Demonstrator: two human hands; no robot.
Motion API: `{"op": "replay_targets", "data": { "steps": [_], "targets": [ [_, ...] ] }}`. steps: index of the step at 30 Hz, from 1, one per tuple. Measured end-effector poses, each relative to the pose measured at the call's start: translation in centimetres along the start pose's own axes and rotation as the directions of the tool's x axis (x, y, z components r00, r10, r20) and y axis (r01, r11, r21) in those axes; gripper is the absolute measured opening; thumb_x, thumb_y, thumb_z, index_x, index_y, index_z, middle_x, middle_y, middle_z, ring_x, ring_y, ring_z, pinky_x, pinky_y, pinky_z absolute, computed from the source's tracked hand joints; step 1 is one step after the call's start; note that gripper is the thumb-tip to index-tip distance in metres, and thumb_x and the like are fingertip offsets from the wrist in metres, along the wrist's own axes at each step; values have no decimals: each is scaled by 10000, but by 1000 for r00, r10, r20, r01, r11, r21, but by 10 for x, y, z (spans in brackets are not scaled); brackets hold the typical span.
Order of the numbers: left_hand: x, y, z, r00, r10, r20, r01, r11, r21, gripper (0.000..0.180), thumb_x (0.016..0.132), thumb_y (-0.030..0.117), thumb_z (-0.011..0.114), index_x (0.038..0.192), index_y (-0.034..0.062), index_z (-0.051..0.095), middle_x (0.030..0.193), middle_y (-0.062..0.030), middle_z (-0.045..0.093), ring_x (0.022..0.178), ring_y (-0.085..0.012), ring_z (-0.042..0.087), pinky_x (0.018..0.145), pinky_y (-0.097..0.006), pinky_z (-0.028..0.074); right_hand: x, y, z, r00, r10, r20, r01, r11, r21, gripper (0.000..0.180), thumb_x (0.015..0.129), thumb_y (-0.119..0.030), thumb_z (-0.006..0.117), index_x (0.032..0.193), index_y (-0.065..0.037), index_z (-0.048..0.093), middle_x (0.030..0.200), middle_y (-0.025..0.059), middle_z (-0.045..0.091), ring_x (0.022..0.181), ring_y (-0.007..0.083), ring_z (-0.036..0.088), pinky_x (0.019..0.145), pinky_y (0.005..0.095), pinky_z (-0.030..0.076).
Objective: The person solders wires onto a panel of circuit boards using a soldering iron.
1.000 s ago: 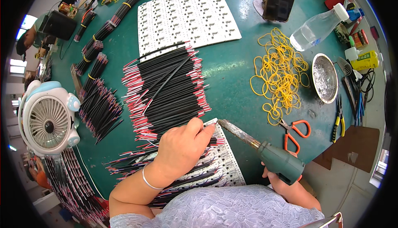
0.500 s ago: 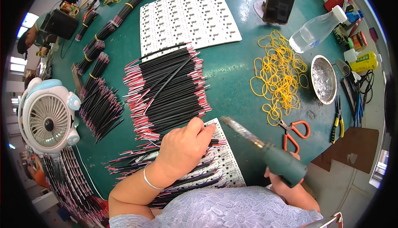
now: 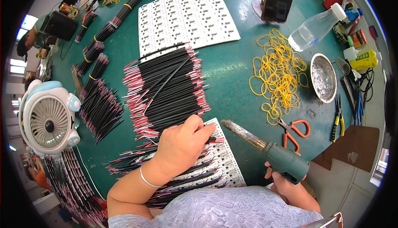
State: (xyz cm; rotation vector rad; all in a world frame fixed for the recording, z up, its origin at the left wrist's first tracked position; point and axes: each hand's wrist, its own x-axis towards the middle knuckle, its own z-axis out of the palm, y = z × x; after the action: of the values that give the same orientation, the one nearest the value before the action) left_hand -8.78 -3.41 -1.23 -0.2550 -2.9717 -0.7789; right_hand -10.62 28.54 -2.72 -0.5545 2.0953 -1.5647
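My left hand (image 3: 178, 147) is closed in a pinch over a white circuit board panel (image 3: 232, 168), with thin black cables (image 3: 213, 140) under its fingers; their stripped red and white ends stick out to the right. Rows of black cables (image 3: 188, 184) lie across the panel below my wrist. My right hand (image 3: 286, 182) grips a soldering iron (image 3: 286, 161) by its dark green handle. Its thick, tarnished tip points up and left, a short way right of my left fingers and apart from the cables. Beyond my left hand lies a wide pile of black cables (image 3: 170, 87) with red and white ends.
Another circuit board panel (image 3: 188, 18) lies at the back. On the right are yellow rubber bands (image 3: 277, 74), a metal bowl (image 3: 323, 78), orange-handled pliers (image 3: 296, 132), yellow-handled pliers (image 3: 338, 120) and a bottle (image 3: 317, 29). A white fan (image 3: 49, 120) and bundled cables (image 3: 93, 58) stand left.
The soldering iron has tilted slightly, its tip coming a little lower. My left hand has shifted slightly up, and the red and white ends just left of it show less.
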Motion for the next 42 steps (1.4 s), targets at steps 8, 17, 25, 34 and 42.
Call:
{"op": "replay_targets", "data": {
  "steps": [8,17,25,34,42],
  "targets": [
    [1,2,0,1000,11,-2,-11,1000,21,466,568,2,775,1019,92,702,833,-46,533,627,-194,599,534,-320,500,15,-14,3,993,-114,32,118,962,-246,227,831,-118,637,1027,-5,661,791,65,671,704,194,637,688,327,506],
    [1,1,-1,1000,-4,20,4,999,34,445,576,7,770,1005,103,709,845,-43,538,622,-193,602,536,-320,503,25,-11,2,963,-263,60,268,910,-316,211,876,-119,569,1017,22,637,735,65,650,555,155,630,602,304,511],
    [1,-1,-1,1000,1,11,-1,1000,15,455,570,8,777,1008,110,705,848,-40,536,627,-189,602,536,-320,504,21,-19,4,983,-180,39,182,911,-371,195,871,-124,586,989,24,636,693,55,622,533,150,616,533,278,499],
    [1,-1,1,1000,-10,3,10,1000,24,440,577,-13,759,995,113,706,841,-40,546,637,-198,609,543,-323,507,8,-15,3,981,56,-183,-20,980,196,239,830,-43,609,1052,36,647,776,75,643,582,155,639,655,282,509],
    [5,-4,-3,999,-46,24,48,994,-99,418,592,-52,710,970,127,724,851,-37,565,654,-211,613,564,-327,515,-2,2,-2,999,-36,18,37,999,-37,387,892,-211,650,1177,30,550,990,141,652,635,190,652,551,310,541]
  ]
}}
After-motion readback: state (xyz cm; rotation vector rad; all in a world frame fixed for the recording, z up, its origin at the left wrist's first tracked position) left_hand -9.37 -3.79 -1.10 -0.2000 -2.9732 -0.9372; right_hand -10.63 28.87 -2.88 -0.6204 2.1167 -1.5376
